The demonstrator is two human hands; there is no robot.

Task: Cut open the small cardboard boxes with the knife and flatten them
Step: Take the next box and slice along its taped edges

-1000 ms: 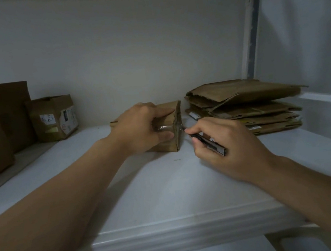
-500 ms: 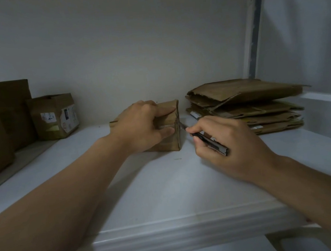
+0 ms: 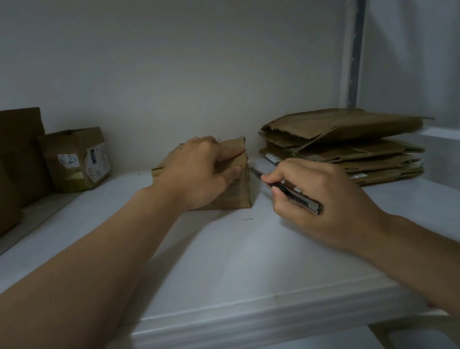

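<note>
The small box (image 3: 236,196) stands on a white shelf (image 3: 234,263), about in the middle from left to right and rather far back, not far from the back wall (image 3: 180,64). It is brown cardboard, closed, and its right side faces the knife.

The left hand (image 3: 202,174) lies over the top and the near side of the small box and grips it. One finger is stretched along the top edge toward the right corner, and the thumb presses on the near face just below it. The hand hides most of the box's top.

The right hand (image 3: 325,206) is just to the right of the box and a little nearer. Its fingers are curled round the knife (image 3: 292,195) and hold it like a pen. The dark handle comes out at the near right, over the back of the hand, and the thin blade points far and left. The tip is right at the upper part of the box's right side; I cannot tell if it really touches the cardboard.

Behind the right hand, at the far right, lies a pile of flattened cardboard (image 3: 344,145), several sheets one on another. At the far left, well apart from the hands, stands a box with labels (image 3: 79,161), and left of it are bigger boxes (image 3: 15,154), partly cut by the edge of the view.
</note>
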